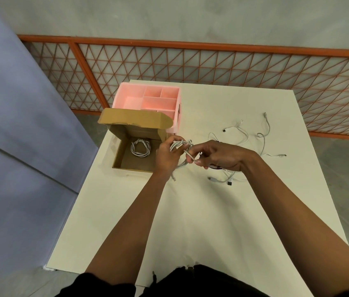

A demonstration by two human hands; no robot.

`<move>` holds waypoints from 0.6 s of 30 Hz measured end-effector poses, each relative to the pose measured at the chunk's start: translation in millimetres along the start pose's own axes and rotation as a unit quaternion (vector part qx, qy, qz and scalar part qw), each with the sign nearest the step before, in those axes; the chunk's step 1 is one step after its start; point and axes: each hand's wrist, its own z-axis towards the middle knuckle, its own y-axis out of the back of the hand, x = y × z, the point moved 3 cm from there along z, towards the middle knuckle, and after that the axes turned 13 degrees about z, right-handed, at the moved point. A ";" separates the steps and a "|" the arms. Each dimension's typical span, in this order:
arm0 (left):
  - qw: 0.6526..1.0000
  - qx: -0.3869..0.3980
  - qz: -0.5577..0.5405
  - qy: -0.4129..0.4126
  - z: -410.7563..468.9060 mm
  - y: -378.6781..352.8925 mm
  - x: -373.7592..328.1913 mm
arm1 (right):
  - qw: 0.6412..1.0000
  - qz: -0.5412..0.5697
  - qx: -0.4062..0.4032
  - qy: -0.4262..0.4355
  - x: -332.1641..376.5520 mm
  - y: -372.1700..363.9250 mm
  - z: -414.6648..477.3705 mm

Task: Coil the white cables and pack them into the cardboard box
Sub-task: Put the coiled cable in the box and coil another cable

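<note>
- Holding a partly coiled white cable [179, 145] in both hands above the desk [212, 221], just right of the cardboard box [119, 156]. Its loops bunch at the top, and one plug end hangs down toward the person.
- Left grip [166, 156]: fingers curled round the bundle of loops.
- Right grip [220, 156]: thumb and fingertips pinch one strand of the same cable, close against the left grip.
- Box: lid flap open and tilted up on the far side. One finished coil [140, 147] lies flat inside near the far wall, with bare cardboard floor on its near side.
- Loose cables [244, 136] sprawl uncoiled to the right of the hands and beyond them, some passing under the right wrist.
- Box sits at the desk's left edge; a pink organizer [148, 97] stands right behind it at the far-left corner.
- Wide bare desk surface lies between the hands and the person.
</note>
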 end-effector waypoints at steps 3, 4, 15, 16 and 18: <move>0.999 -0.010 0.036 -0.027 -2.7 -2.8 -1.8 | 0.998 -0.018 0.048 0.028 7.6 -2.3 -6.7; 0.999 -0.015 0.034 -0.029 -2.7 -2.9 -1.7 | 0.998 -0.018 0.055 0.039 9.7 -1.0 -9.2; 0.976 0.054 -0.182 0.109 -15.6 2.8 -3.9 | 0.991 0.117 -0.018 0.061 0.1 34.7 -31.5; 0.966 0.077 -0.219 0.114 -15.9 4.1 -4.8 | 0.989 0.133 -0.026 0.060 -2.8 38.4 -32.6; 0.941 0.121 -0.291 0.127 -15.0 5.4 -5.8 | 0.985 0.154 -0.042 0.060 -8.7 45.0 -32.9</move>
